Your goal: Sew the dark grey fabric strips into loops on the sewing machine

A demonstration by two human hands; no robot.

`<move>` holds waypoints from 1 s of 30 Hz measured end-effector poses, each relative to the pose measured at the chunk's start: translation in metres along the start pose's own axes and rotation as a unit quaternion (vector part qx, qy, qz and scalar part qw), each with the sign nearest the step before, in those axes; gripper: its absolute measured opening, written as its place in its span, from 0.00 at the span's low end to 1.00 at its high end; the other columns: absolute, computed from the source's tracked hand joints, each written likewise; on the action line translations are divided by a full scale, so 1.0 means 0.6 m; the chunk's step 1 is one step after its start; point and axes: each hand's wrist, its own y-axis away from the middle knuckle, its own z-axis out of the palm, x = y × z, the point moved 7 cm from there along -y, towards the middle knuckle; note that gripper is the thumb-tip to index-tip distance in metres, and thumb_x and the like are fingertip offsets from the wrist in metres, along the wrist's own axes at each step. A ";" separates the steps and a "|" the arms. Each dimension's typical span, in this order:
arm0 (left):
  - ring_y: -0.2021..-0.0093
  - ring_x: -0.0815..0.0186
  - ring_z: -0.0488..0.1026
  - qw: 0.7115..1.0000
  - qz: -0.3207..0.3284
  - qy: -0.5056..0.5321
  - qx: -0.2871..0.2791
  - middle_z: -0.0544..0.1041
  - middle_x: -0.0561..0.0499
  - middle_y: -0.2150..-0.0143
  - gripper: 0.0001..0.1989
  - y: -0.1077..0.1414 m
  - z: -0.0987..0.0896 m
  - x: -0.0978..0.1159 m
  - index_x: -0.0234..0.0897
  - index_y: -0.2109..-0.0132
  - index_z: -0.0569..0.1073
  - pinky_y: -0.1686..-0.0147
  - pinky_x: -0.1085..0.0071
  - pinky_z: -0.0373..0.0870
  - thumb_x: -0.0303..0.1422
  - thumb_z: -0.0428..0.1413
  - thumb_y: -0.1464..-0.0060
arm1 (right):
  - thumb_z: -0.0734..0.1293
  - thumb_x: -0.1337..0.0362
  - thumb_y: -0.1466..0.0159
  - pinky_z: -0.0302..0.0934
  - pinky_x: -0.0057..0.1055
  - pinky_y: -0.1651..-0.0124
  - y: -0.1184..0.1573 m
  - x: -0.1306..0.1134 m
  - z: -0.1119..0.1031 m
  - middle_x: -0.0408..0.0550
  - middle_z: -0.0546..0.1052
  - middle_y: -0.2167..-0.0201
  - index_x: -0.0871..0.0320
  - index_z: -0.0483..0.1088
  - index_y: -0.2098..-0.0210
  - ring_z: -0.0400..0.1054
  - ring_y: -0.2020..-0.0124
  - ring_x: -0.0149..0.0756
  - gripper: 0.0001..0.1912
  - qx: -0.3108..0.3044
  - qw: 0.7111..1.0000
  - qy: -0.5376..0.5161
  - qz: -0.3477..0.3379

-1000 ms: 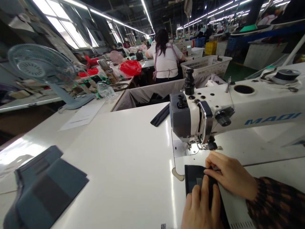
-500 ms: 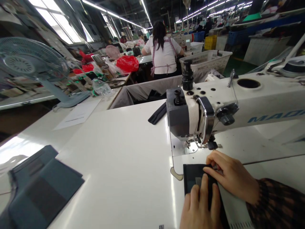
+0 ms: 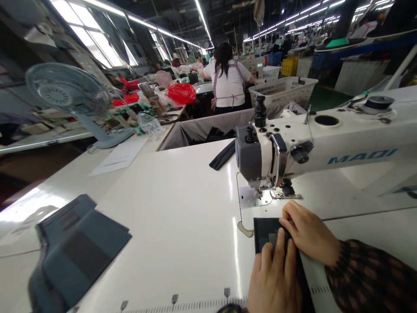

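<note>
Black cloth (image 3: 262, 232), partly covered by left hand (image 3: 275, 278), lower end cropped by bottom edge, right hand (image 3: 308, 234), some fingertips hidden, machine (image 3: 352, 139), right end cropped, strip (image 3: 223, 156), far end behind machine, paper (image 3: 117, 157), print (image 3: 114, 164) too small to read, dark object (image 3: 230, 308) at bottom edge, cropped, unidentifiable

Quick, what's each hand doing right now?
Left hand: open, fingers pressed on the dark fabric.
Right hand: closed, pinching that same fabric at its far edge.
</note>
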 end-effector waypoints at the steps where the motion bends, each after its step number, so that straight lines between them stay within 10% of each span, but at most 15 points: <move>1: 0.58 0.57 0.62 1.000 -0.006 0.008 -0.010 0.54 0.51 0.38 0.24 0.000 -0.001 0.000 0.40 0.42 0.57 0.64 0.63 0.68 0.33 0.45 0.47 | 0.55 0.67 0.41 0.53 0.30 0.68 0.002 0.000 0.001 0.43 0.63 0.73 0.56 0.55 0.73 0.58 0.71 0.32 0.04 0.008 1.000 0.003 -0.004; 11: 0.54 0.58 0.60 0.996 -0.025 0.052 -0.061 0.53 0.53 0.38 0.26 -0.004 -0.027 0.004 0.40 0.39 0.49 0.56 0.58 0.67 0.33 0.44 0.44 | 0.54 0.68 0.41 0.57 0.32 0.67 0.011 -0.006 -0.008 0.45 0.64 0.73 0.57 0.56 0.72 0.60 0.71 0.33 0.04 0.072 0.997 0.014 -0.014; 18: 0.55 0.60 0.62 0.996 -0.048 0.073 -0.010 0.61 0.45 0.43 0.19 -0.003 -0.026 0.003 0.30 0.47 0.61 0.54 0.61 0.66 0.23 0.44 0.47 | 0.53 0.66 0.38 0.55 0.37 0.47 0.100 -0.043 -0.008 0.51 0.63 0.48 0.60 0.58 0.50 0.54 0.45 0.36 0.17 0.065 0.983 0.068 -0.156; 25: 0.52 0.60 0.63 0.996 -0.036 0.079 0.014 0.65 0.45 0.48 0.15 0.009 -0.033 -0.001 0.32 0.50 0.64 0.52 0.63 0.66 0.23 0.43 0.45 | 0.53 0.67 0.37 0.54 0.39 0.45 0.122 -0.054 0.011 0.53 0.58 0.43 0.64 0.52 0.43 0.50 0.42 0.39 0.23 0.057 0.958 0.205 -0.190; 30: 0.55 0.60 0.67 0.966 -0.217 0.135 0.040 0.69 0.42 0.56 0.18 0.037 -0.066 -0.081 0.31 0.47 0.59 0.56 0.63 0.67 0.33 0.46 0.44 | 0.54 0.65 0.37 0.54 0.39 0.44 0.107 -0.062 0.016 0.55 0.59 0.44 0.66 0.54 0.44 0.50 0.42 0.40 0.22 0.073 0.953 0.214 -0.200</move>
